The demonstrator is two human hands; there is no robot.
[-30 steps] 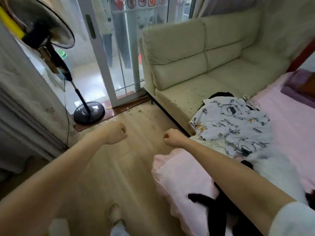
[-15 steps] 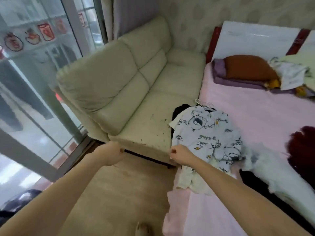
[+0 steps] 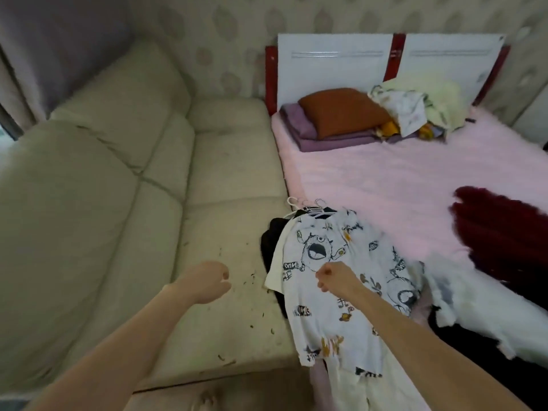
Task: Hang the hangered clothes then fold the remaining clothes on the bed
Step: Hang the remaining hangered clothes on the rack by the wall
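A white cartoon-print shirt (image 3: 332, 295) lies on top of a pile at the bed's left edge, with white hanger hooks (image 3: 305, 203) sticking out at its collar. Under it lies a black garment (image 3: 271, 241). My right hand (image 3: 335, 277) hovers over the shirt's chest, fingers curled, holding nothing. My left hand (image 3: 207, 280) is curled too and hangs over the sofa seat, empty. A white fluffy garment (image 3: 480, 307), dark red clothing (image 3: 501, 232) and black clothing (image 3: 462, 351) lie further right on the pink bed (image 3: 385, 179).
A cream sofa (image 3: 118, 203) stands flush against the bed's left side, its seat speckled with small debris. At the headboard (image 3: 335, 60) are a rust pillow (image 3: 341, 111) on purple bedding and a heap of pale clothes (image 3: 415, 105).
My view has swung right from the fan and glass door to the sofa and bed. Both hands moved with it; the right one now sits above the printed shirt.
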